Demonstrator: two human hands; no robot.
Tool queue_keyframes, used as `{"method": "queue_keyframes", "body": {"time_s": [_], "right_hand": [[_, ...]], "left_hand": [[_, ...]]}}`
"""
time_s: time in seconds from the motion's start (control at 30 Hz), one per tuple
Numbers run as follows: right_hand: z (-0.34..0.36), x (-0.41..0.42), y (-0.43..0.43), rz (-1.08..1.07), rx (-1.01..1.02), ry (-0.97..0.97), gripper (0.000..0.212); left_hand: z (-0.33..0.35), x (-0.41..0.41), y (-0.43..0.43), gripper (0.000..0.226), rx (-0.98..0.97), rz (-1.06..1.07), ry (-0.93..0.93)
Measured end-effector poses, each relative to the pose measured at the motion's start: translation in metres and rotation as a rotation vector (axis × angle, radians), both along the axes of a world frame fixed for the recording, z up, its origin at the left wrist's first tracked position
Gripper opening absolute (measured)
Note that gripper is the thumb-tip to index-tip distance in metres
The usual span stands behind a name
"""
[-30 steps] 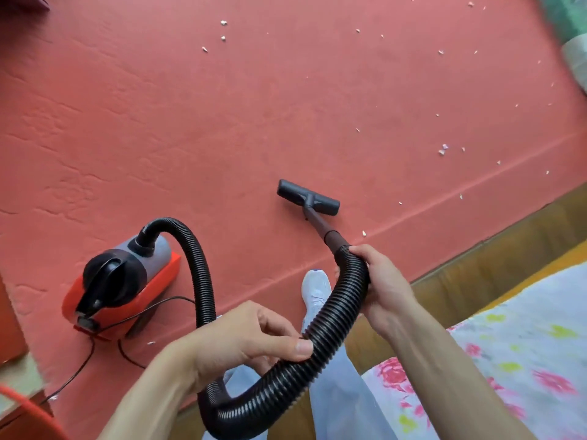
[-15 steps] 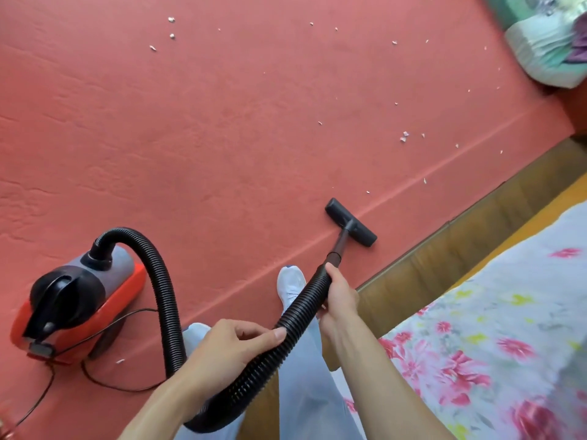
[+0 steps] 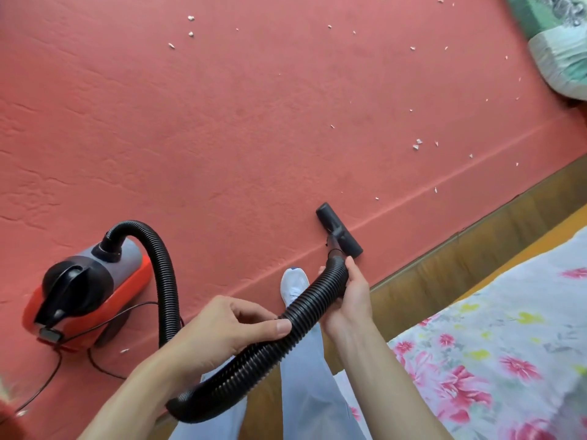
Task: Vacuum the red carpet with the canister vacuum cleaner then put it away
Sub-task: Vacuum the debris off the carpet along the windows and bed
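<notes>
The red carpet [image 3: 254, 122] fills most of the head view. A red, grey and black canister vacuum [image 3: 82, 290] sits on it at the lower left. Its black ribbed hose [image 3: 165, 281] arcs up from the canister, loops low and rises to the right. My left hand [image 3: 222, 331] grips the hose at mid-length. My right hand [image 3: 352, 296] grips the hose end near the short tube. The black floor nozzle [image 3: 338, 230] lies on the carpet just beyond my right hand. White crumbs [image 3: 416, 145] are scattered over the carpet to the upper right.
A thin black power cord [image 3: 95, 366] trails on the carpet by the canister. My white shoe [image 3: 293, 285] stands on the carpet's near edge. A wooden bed frame [image 3: 460, 258] and a floral sheet [image 3: 508, 344] lie to the right. A pale bundle [image 3: 562, 55] sits at the top right.
The nozzle swung from pointing up-left to the right, toward the carpet's near edge and bed frame. My right hand moved with it. The left hand keeps its grip on the hose.
</notes>
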State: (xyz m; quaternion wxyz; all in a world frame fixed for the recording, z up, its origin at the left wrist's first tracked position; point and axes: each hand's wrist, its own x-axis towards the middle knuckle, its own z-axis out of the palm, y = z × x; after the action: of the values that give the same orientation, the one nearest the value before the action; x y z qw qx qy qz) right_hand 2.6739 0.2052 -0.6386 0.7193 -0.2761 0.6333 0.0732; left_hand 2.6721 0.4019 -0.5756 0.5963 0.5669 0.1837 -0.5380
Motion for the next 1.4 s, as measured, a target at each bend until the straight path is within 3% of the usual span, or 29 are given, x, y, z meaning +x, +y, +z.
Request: {"method": "queue_keyframes", "body": {"time_s": [0.27,0.83,1.2,1.4], "right_hand": [[-0.056,0.019,-0.044,0.058,-0.078,0.002,0.031],[-0.084,0.086,-0.137,0.152,-0.183,0.038,0.053],[-0.097,0.124,-0.192,0.228,-0.224,0.030,0.051],[-0.088,0.141,-0.179,0.310,-0.181,0.044,0.050]], "left_hand": [[-0.036,-0.011,-0.052,0.020,0.122,0.032,-0.036],[-0.055,0.049,-0.132,0.030,0.146,0.076,-0.094],[-0.077,0.085,-0.186,0.031,0.221,0.058,-0.156],[-0.075,0.087,-0.176,0.033,0.184,0.135,-0.110]]}}
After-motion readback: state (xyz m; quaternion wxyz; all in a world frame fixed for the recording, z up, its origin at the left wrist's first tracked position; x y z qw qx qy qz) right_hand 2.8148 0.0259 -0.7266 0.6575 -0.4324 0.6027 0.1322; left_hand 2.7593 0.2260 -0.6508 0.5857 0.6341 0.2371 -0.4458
